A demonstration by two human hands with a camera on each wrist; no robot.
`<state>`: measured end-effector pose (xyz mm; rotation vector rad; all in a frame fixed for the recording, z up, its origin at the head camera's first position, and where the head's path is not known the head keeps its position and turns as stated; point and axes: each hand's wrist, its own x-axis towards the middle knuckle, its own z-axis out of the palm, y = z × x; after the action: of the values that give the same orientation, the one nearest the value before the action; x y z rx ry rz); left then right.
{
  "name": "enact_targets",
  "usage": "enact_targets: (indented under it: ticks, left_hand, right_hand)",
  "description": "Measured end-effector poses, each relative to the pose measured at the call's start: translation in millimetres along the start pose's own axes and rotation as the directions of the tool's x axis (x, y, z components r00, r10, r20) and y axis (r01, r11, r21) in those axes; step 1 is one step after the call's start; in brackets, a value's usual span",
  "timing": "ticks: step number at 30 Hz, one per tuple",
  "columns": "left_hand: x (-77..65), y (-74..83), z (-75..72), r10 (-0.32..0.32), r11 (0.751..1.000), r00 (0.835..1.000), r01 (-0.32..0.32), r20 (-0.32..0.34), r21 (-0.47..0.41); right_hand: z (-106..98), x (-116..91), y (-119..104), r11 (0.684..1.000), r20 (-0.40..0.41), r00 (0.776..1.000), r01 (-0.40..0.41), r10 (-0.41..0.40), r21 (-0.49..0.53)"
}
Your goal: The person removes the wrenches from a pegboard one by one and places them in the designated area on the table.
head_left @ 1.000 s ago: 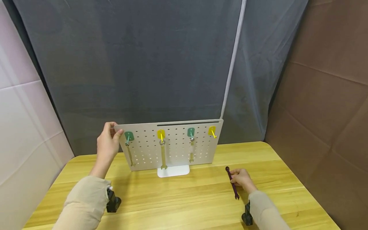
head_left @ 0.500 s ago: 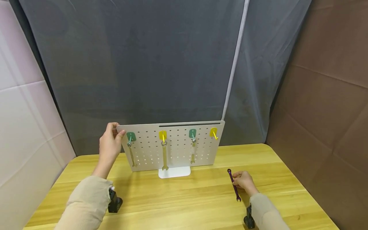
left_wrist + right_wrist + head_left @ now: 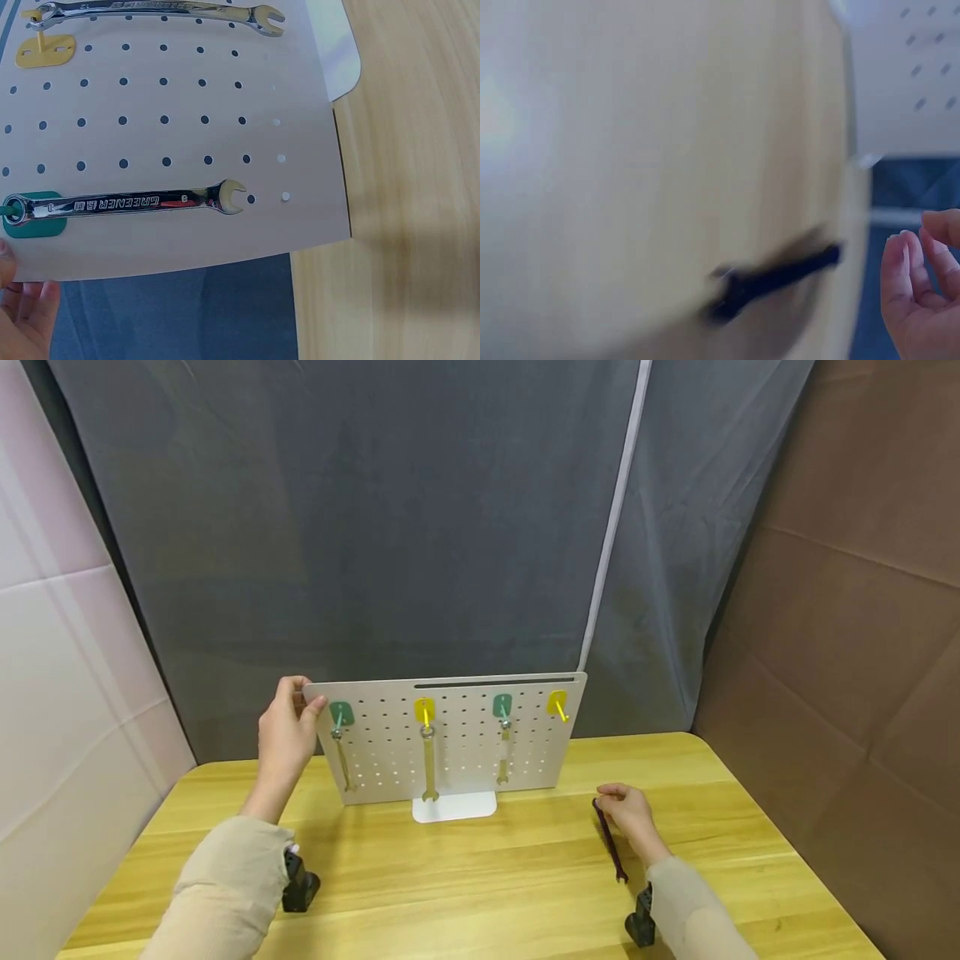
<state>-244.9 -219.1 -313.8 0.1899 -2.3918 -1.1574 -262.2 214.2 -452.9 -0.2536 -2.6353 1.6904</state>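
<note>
On the right of the counter (image 3: pixel 712 793) slants a dark purple wrench (image 3: pixel 610 842); the right hand (image 3: pixel 628 817) has moved from its shaft to its upper end, fingers loosely bent and, in the wrist view, apart from it. The left hand (image 3: pixel 287 731) still pinches the pegboard (image 3: pixel 465 777) by its left corner; silver wrenches (image 3: pixel 429 764) occupy three of its four hooks (image 3: pixel 557 702).
</note>
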Motion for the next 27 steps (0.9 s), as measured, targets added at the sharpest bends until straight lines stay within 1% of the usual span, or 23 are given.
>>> enact_targets:
  ticks: [2,5,9,11,14,17,19,22,27]
  left_hand:
    - [0.4,0.6,0.0,-0.002,1.000,1.000,0.002,-0.001,-0.001]
    - [0.6,0.8,0.6,0.001,1.000,1.000,-0.001,-0.014,0.008]
    - [-0.3,0.7,1.0,0.008,1.000,0.999,-0.007,-0.034,0.025]
    - [-0.4,0.4,1.3,0.007,1.000,0.999,-0.006,-0.033,0.026]
    - [0.0,0.5,1.4,0.003,1.000,1.000,-0.002,-0.026,0.025]
    - [0.7,0.6,1.8,0.000,1.000,1.000,0.000,-0.020,0.023]
    - [0.8,0.7,1.9,-0.001,1.000,1.000,0.002,-0.020,0.021]
    - [0.9,0.7,2.1,-0.002,1.000,1.000,0.002,-0.019,0.020]
    - [0.3,0.8,1.5,-0.002,1.000,1.000,0.002,-0.023,0.022]
  right_hand:
    - [5,0,-15,0.999,0.012,0.999,0.042,-0.042,0.031]
    - [16,-3,-39,0.994,0.033,0.996,0.080,-0.082,0.071]
    - [33,-10,-67,0.983,0.080,0.988,0.121,-0.133,0.138]
    - [43,-14,-79,0.975,0.101,0.981,0.149,-0.167,0.167]
    - [54,-20,-94,0.968,0.131,0.971,0.178,-0.202,0.177]
    - [62,-23,-104,0.962,0.147,0.961,0.205,-0.232,0.180]
    - [66,-24,-109,0.959,0.154,0.959,0.207,-0.238,0.191]
    - [71,-25,-113,0.951,0.158,0.952,0.227,-0.262,0.211]
    - [76,-26,-116,0.944,0.156,0.951,0.228,-0.268,0.238]
